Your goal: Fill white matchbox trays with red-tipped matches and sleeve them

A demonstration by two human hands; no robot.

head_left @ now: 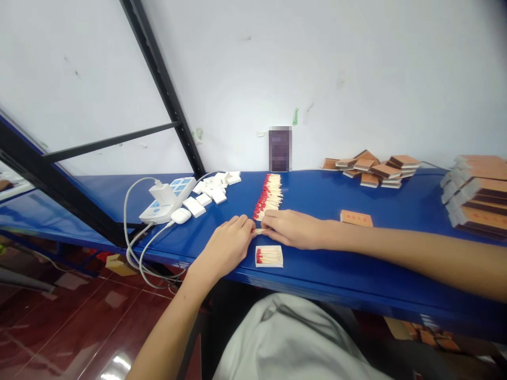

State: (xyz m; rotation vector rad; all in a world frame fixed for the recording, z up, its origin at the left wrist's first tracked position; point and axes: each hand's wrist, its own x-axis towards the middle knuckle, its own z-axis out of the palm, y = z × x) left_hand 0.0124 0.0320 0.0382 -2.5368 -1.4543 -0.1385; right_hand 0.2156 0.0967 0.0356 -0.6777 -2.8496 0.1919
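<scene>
Left hand [233, 240] and right hand [291, 228] almost meet, each grip pinched closed on small matchsticks [259, 231], just beyond that match-filled matchbox tray [270, 265] on the table [317, 269].

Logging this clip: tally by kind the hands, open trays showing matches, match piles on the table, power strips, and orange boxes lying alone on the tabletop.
Left hand and right hand: 2
Open tray: 1
Match pile: 1
Power strip: 1
Lone orange box: 1
Total: 6
</scene>
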